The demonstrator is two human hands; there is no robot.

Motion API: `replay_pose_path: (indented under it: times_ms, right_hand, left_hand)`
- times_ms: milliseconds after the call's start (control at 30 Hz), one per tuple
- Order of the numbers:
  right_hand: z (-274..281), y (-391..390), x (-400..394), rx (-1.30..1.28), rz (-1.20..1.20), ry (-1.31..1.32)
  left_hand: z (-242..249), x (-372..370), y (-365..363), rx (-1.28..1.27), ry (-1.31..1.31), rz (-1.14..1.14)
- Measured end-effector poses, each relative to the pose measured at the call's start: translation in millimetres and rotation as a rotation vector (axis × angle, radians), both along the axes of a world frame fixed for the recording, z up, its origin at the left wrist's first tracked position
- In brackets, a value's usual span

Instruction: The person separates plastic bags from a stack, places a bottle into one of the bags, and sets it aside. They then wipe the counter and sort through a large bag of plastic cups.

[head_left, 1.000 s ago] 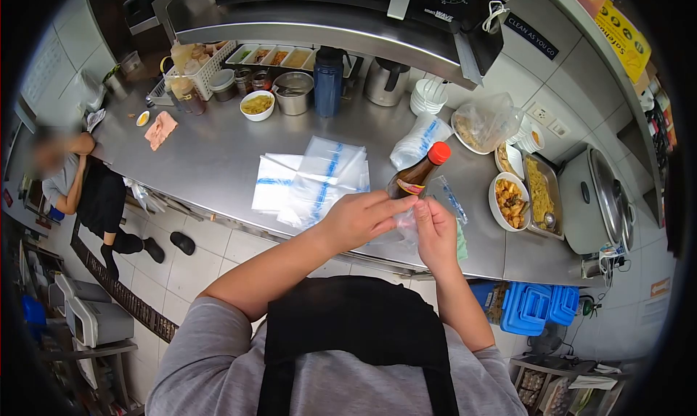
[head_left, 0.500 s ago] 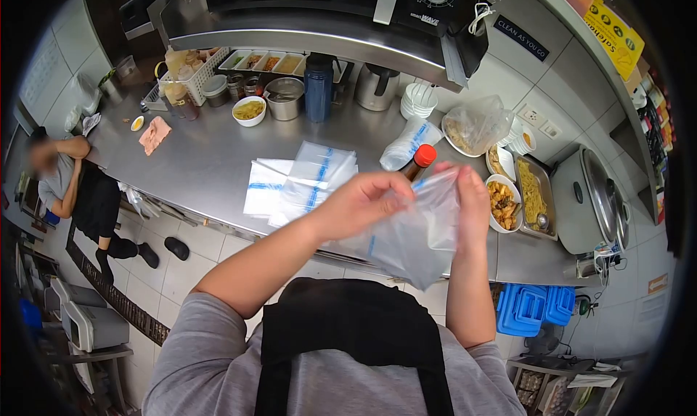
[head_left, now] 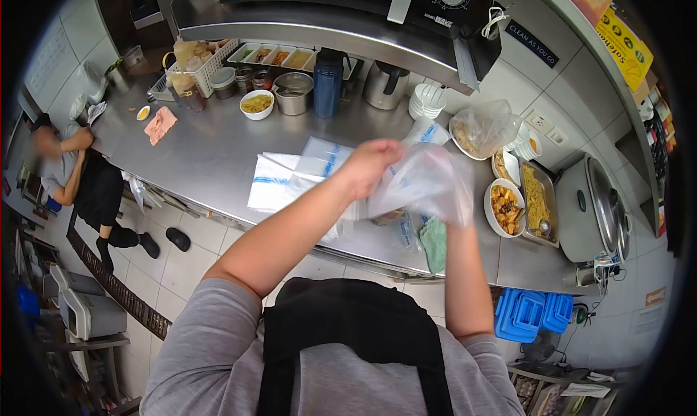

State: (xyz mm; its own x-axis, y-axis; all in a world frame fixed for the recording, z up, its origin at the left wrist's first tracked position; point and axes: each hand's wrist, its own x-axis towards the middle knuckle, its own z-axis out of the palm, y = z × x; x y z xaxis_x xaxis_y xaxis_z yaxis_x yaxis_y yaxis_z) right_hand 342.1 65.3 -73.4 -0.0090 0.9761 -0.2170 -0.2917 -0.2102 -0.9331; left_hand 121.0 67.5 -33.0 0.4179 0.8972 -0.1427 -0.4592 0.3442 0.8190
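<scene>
A clear plastic bag (head_left: 421, 180) with blue print is stretched between my hands above the counter, blurred by motion. My left hand (head_left: 372, 168) is closed on its left edge. My right hand (head_left: 459, 207) is behind or inside the bag's right side; its fingers are smeared and covered by the plastic. Flat plastic bags (head_left: 319, 162) with blue print lie on the counter, next to a white stack with a blue stripe (head_left: 272, 181), left of and partly under my left forearm. A green cloth (head_left: 434, 243) lies by my right wrist.
A bowl of chopped food (head_left: 506, 209) and a metal tray of noodles (head_left: 537, 198) stand right of my right hand, before a large cooker (head_left: 592, 205). Behind are a blue tumbler (head_left: 328, 86) and a kettle (head_left: 382, 86). A person (head_left: 80, 169) sits at far left.
The bag has moved up and spread wider between my hands. My left hand has shifted up and left. The red-capped bottle is now hidden, and the green cloth has come into view.
</scene>
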Motion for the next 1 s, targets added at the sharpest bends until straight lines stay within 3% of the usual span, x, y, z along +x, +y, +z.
replay_pose_path:
  times_ms: [33, 100, 200, 267, 333, 400, 567, 633, 700, 767, 867, 1000]
  right_hand:
    - [-20.6, -6.0, -8.0, -0.179, -0.051, 0.050]
    - [-55.4, -17.0, -26.6, -0.265, -0.102, -0.227]
    - [-72.8, -25.5, -31.7, -0.149, -0.058, -0.064]
    - [-85.5, -18.1, -18.3, -0.102, -0.071, -0.141]
    - [-79.5, -19.8, -4.4, -0.051, -0.086, -0.218]
    - [-35.4, -36.4, 0.3, 0.166, -0.308, -0.391]
    - [51.9, -48.9, 10.9, 0.517, -0.566, -0.519]
    - [108.9, -65.3, -28.4, 1.081, -0.584, -0.752]
    - [144.9, -72.9, -53.2, 1.405, -0.361, -1.144]
    - [171.0, -80.5, -90.6, 1.220, -0.170, -1.018]
    - [175.9, -65.6, -111.0, 1.369, -0.124, -0.969]
    - [175.8, -69.6, -109.4, 1.331, 0.017, -0.968]
  left_hand:
    - [-29.6, 5.0, 1.8, -0.100, -0.013, -0.001]
    - [-95.5, 15.6, 0.7, -0.229, 0.015, 0.095]
    - [-163.8, 9.3, -0.6, -0.307, 0.161, 0.188]
    - [-203.9, -4.7, 9.2, 0.014, 0.455, 0.277]
    - [-157.4, -37.8, 6.6, 0.431, 0.824, 0.327]
    - [-113.0, -70.1, 7.5, 0.775, 0.992, 0.517]
    - [20.3, -104.0, -18.1, 0.941, 0.997, 0.676]
    - [58.3, -96.2, -33.9, 0.992, 0.944, 0.611]
    - [82.7, -86.9, -47.3, 1.088, 0.930, 0.604]
    - [97.8, -77.1, -59.7, 1.185, 0.912, 0.596]
    - [110.9, -69.6, -73.1, 1.253, 0.816, 0.519]
    - [121.2, -74.9, -82.8, 1.258, 0.830, 0.465]
